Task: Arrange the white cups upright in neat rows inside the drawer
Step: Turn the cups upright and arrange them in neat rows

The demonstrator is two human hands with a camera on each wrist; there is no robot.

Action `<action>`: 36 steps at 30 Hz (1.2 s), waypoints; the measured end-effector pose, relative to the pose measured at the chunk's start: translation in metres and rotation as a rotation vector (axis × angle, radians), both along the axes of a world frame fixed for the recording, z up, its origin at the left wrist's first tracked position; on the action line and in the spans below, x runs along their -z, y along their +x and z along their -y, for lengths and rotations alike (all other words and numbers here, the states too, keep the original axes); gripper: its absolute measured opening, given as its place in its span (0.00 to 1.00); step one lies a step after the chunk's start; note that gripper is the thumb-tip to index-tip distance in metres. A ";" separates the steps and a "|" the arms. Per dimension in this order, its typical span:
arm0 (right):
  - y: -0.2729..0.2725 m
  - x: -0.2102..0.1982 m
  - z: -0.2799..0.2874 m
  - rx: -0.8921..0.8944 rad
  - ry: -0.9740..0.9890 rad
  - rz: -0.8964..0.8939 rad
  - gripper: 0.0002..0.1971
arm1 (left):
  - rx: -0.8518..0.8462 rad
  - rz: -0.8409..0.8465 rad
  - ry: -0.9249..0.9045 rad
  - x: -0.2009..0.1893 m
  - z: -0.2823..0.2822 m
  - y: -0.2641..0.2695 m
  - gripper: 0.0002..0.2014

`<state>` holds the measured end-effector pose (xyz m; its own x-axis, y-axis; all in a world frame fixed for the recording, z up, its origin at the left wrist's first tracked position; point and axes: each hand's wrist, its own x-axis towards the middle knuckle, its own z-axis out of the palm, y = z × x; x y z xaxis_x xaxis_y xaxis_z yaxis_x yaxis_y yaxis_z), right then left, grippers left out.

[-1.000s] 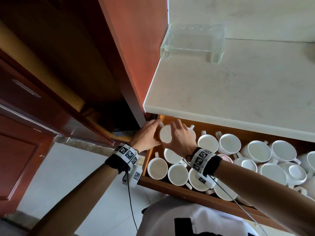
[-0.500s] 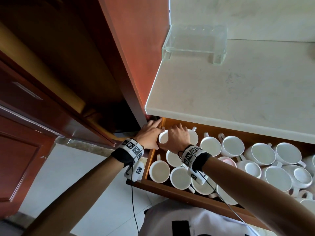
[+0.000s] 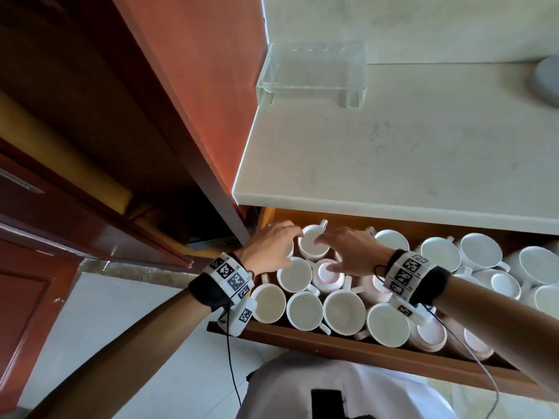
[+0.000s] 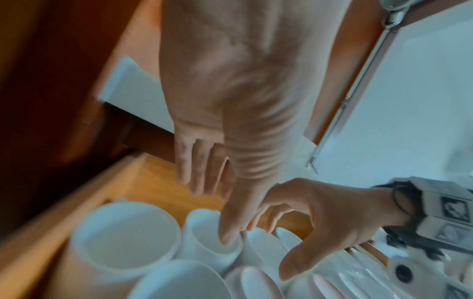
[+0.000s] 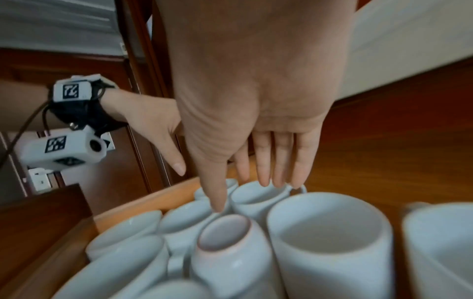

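1. Cup [image 3: 313, 243]: upright, far left corner of drawer [image 3: 363, 352], between my hands.
2. Left hand [image 3: 270, 249]: fingers loose, thumb on its rim, grasping nothing.
3. Right hand [image 3: 351, 252]: fingers straight, touching the rim, equally near.

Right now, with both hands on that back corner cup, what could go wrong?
Cups in the drawer are packed rim to rim, so shifting the corner cup may knock neighbours and chip them. Left hand and right hand touch it with straight fingers only, so it could tip.

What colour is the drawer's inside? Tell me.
Light orange-tan wood on the drawer, clearest in the left wrist view.
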<state>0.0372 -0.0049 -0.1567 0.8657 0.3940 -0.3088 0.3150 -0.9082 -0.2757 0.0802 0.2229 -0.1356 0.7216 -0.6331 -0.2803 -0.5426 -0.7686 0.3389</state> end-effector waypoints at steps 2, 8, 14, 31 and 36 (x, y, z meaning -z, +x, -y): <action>-0.015 0.006 0.015 0.003 -0.017 -0.024 0.33 | 0.105 -0.028 0.008 0.002 0.020 -0.008 0.27; -0.042 0.014 0.035 0.111 0.047 -0.029 0.38 | 0.398 -0.002 0.018 0.020 0.064 -0.020 0.19; -0.057 0.016 0.046 0.135 -0.020 -0.040 0.41 | 0.470 0.095 0.190 0.023 0.091 -0.031 0.17; -0.064 0.005 0.070 0.019 -0.073 -0.052 0.33 | 0.424 0.102 0.321 0.026 0.106 -0.043 0.33; -0.061 0.001 0.073 0.024 -0.031 -0.092 0.32 | 0.413 0.087 0.296 0.011 0.106 -0.043 0.35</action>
<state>-0.0234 -0.0781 -0.1573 0.8422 0.3625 -0.3992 0.2676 -0.9237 -0.2742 0.0372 0.1172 -0.1465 0.4567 -0.7727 -0.4409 -0.8377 -0.5404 0.0793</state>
